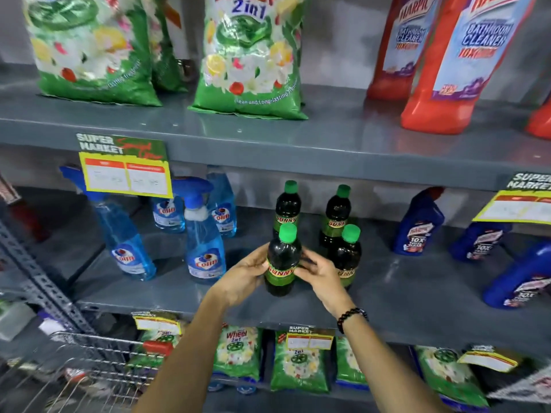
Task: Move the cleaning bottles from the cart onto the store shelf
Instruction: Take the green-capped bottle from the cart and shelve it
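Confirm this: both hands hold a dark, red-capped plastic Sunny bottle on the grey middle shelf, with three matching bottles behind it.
Not quite: the head view shows a green cap, not red. Otherwise right: the left hand and right hand hold the dark plastic Sunny bottle on the grey middle shelf, three matching bottles behind.

Both hands (pixel 247 275) seemingly steady dark bottle (pixel 281 263) on shelf (pixel 167 296).

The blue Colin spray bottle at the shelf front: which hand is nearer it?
Left. The left hand sits just right of that spray bottle, gripping the Sunny bottle; the right hand grips the Sunny bottle's far side.
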A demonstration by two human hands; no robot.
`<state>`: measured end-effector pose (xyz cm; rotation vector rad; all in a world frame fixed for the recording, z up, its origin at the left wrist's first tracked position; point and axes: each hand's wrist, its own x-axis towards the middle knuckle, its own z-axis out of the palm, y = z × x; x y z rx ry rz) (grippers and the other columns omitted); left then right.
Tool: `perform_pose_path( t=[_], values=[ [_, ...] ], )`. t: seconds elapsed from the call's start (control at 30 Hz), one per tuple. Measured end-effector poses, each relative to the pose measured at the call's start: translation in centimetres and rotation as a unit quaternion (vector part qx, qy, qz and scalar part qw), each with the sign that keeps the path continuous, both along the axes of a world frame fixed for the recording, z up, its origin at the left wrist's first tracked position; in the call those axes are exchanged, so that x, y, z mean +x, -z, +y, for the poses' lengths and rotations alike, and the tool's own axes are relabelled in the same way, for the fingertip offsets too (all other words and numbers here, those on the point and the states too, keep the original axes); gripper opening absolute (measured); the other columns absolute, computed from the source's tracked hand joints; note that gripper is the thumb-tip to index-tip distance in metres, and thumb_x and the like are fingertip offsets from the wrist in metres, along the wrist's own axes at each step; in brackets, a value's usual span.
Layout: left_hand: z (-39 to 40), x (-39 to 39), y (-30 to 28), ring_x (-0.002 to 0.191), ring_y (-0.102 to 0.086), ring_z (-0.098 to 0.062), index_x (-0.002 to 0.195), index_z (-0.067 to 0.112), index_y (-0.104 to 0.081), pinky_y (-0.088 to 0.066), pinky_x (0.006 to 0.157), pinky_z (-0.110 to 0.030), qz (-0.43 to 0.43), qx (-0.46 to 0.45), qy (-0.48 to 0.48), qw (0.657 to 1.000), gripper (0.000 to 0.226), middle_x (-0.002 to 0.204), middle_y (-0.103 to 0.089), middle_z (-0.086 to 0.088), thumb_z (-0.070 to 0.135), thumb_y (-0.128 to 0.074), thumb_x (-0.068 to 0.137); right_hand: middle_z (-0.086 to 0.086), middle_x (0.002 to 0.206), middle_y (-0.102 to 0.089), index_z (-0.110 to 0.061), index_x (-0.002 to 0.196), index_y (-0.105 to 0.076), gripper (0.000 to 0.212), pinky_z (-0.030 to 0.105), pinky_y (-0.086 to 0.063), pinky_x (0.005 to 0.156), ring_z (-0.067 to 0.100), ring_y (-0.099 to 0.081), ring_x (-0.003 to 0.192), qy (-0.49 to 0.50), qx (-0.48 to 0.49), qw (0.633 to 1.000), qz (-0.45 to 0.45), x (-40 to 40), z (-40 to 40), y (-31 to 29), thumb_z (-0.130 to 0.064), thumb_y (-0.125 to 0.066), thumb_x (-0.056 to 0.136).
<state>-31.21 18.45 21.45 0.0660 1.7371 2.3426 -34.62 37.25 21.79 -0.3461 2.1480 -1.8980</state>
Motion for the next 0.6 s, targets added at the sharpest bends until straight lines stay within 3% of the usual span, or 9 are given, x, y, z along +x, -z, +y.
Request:
perform_pose_path(
  t=[0.1,0.23,0.4,0.5,0.6],
  values=[
    [0.5,-1.1,0.7,0.111,-0.058,-0.007,0.134,0.019,-0.040,-0.052,0.085,-0.020,-0.012,0.013,-0.005,1.000,0.052,0.133,-0.049,0.003,0.002,-0.044,0.085,0.001,0.130,-0.051,-0.005,0.138,-0.038,0.060,0.032,-0.040,0.105,0.014,-0.050,0.119,0.011,-0.004,1.000,-0.005,-0.7,0.1,0.6,0.014,-0.054,0.083],
    [0.6,-1.7,1.4,0.112,-0.057,-0.006,0.125,0.027,-0.048,-0.050,0.086,-0.021,-0.018,0.009,-0.018,1.000,0.047,0.136,-0.045,0.003,-0.003,-0.038,0.090,-0.003,0.129,-0.049,-0.005,0.139,-0.036,0.059,0.028,-0.038,0.106,0.012,-0.048,0.121,0.013,0.002,1.000,-0.005,-0.8,-0.2,0.7,0.012,-0.052,0.085],
    [1.6,-1.5,0.9,0.121,-0.049,-0.014,0.137,0.019,-0.036,-0.049,0.089,-0.020,-0.003,0.012,-0.054,0.998,0.051,0.142,-0.041,0.000,-0.007,-0.034,0.092,0.002,0.136,-0.047,-0.004,0.140,-0.035,0.055,0.025,-0.034,0.108,0.011,-0.044,0.125,0.025,0.017,1.000,0.008,-0.3,-0.6,0.6,0.011,-0.047,0.088],
    [2.4,-0.4,0.1,0.131,-0.039,-0.020,0.140,0.009,-0.032,-0.038,0.101,-0.028,-0.007,0.004,-0.093,0.996,0.050,0.149,-0.036,-0.008,-0.008,-0.033,0.093,0.009,0.143,-0.044,-0.004,0.140,-0.035,0.054,0.027,-0.032,0.110,0.014,-0.044,0.127,0.047,0.037,0.998,0.008,0.7,-0.7,0.9,0.009,-0.047,0.089],
    [2.3,1.9,-0.3,0.138,-0.029,-0.020,0.142,0.011,-0.030,-0.027,0.102,-0.029,-0.031,-0.036,-0.131,0.990,0.049,0.152,-0.030,-0.006,-0.001,-0.036,0.095,0.010,0.147,-0.041,-0.005,0.142,-0.033,0.054,0.039,-0.032,0.114,0.022,-0.042,0.133,0.082,0.058,0.995,-0.012,2.0,-1.3,1.1,0.003,-0.049,0.091]
  ],
)
